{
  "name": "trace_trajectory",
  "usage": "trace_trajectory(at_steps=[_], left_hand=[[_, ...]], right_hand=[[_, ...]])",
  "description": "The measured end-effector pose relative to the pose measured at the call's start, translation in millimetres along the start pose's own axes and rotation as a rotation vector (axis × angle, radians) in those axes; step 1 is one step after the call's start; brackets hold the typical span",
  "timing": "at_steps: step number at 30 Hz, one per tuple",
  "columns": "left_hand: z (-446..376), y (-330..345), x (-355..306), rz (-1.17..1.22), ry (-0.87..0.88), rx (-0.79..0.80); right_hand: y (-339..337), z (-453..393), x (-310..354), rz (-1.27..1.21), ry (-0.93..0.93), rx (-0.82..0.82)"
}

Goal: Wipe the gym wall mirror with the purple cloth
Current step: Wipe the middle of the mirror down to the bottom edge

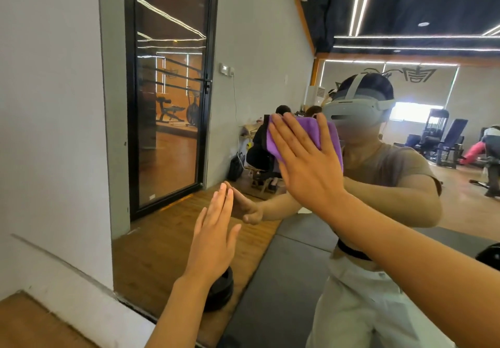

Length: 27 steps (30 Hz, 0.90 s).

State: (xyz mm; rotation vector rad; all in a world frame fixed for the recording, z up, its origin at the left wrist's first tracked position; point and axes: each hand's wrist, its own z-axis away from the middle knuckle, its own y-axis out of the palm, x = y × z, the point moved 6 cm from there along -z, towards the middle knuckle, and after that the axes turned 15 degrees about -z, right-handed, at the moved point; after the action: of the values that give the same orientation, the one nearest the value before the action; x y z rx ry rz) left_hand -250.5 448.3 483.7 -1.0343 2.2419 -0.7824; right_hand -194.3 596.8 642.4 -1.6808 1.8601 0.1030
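a gym wall mirror (351, 50) fills the centre and right of the frame, its left edge meeting a white wall (48, 131). the right hand (305, 163), fingers spread flat, presses the purple cloth (300, 134) against the glass mid-frame, likely for even pressure. lower left, the left hand (213, 236) rests open-fingered on the glass, seemingly as a brace; free glass lies above and to the right.

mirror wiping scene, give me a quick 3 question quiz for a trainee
1. True or false: the right hand presses the purple cloth flat against the wall mirror with straight fingers.
2. What does the left hand hold?
3. Which lies nearer the mirror's left edge: A) left hand, B) purple cloth?

Key
1. True
2. Nothing; its fingers are straight, tips at the glass.
3. A
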Motion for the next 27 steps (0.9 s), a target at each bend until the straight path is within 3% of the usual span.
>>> trace_trajectory(at_steps=[8,14,18,21,27], left_hand=[[-0.6,1.2,0.6,0.030,-0.018,0.018],[-2.0,3.4,2.7,0.042,-0.028,0.021],[1.1,2.7,-4.2,0.110,-0.052,-0.009],[0.9,1.6,-9.6,0.100,-0.079,-0.044],[2.0,4.1,-15.9,0.110,-0.140,-0.047]], right_hand=[[61.1,137.8,82.0,-0.059,-0.370,0.306],[64.4,142.1,80.9,-0.126,-0.423,0.315],[10.4,50.0,24.6,-0.059,-0.232,0.090],[-9.4,1.1,-7.5,-0.069,-0.036,0.017],[9.1,52.5,17.9,-0.052,-0.076,0.046]])
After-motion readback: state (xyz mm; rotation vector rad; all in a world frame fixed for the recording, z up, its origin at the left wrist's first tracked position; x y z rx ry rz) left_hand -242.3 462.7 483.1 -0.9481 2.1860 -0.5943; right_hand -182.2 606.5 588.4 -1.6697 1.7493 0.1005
